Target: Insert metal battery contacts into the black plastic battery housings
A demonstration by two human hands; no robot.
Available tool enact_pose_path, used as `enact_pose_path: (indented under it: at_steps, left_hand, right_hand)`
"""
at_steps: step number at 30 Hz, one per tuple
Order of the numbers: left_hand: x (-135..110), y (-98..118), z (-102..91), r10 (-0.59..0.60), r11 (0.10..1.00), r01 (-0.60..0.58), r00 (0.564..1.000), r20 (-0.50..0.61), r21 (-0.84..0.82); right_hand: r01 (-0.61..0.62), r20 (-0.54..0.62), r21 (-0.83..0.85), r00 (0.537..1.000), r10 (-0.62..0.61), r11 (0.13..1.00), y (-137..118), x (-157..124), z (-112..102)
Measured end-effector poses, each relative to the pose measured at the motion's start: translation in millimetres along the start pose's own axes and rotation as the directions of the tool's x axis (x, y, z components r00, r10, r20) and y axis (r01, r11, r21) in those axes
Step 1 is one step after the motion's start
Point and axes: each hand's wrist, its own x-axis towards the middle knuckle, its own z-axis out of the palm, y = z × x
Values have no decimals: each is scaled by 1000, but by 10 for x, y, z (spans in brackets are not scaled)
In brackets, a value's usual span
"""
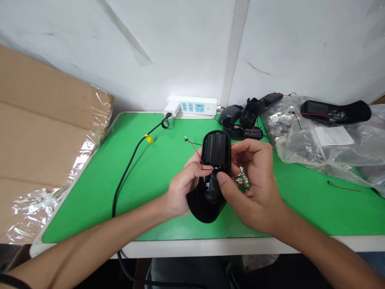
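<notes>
A black plastic housing (212,188) with a ribbed battery compartment (215,150) is held up over the green table. My left hand (183,188) is closed round its left side, with the thumb against a red wire (206,169) at the compartment's lower end. My right hand (255,184) grips the right side, its thumb pressing near a small metal contact (215,167). Red and black leads stick out to the left, and a small connector (186,139) ends the red one. Small silvery metal pieces (241,179) show between my right fingers; whether held or on the table, I cannot tell.
Similar black housings (240,120) with wires are heaped at the back. Another housing (335,111) lies on a clear plastic bag (300,140) of parts. A white power strip (195,106) with a black cable (132,156), a loose wire (345,187) and plastic-wrapped cardboard (45,140) surround the work area.
</notes>
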Motion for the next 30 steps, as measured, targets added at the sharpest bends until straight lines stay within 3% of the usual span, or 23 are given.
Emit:
enact_pose_path:
  at_steps: [8,16,30]
  left_hand:
    - [5,-69,-23,55,995,-61,996,73,82]
    - [-51,-159,-134,162,955,-199,971,174,220]
    - [-82,-136,-44,156,930,-198,976,154,309]
  right_hand:
    - [-36,-46,-127,998,30,991,-21,-12,9]
    - [29,-48,-181,998,-38,983,3,-62,46]
    - [166,24,-304,986,-167,938,60,-54,56]
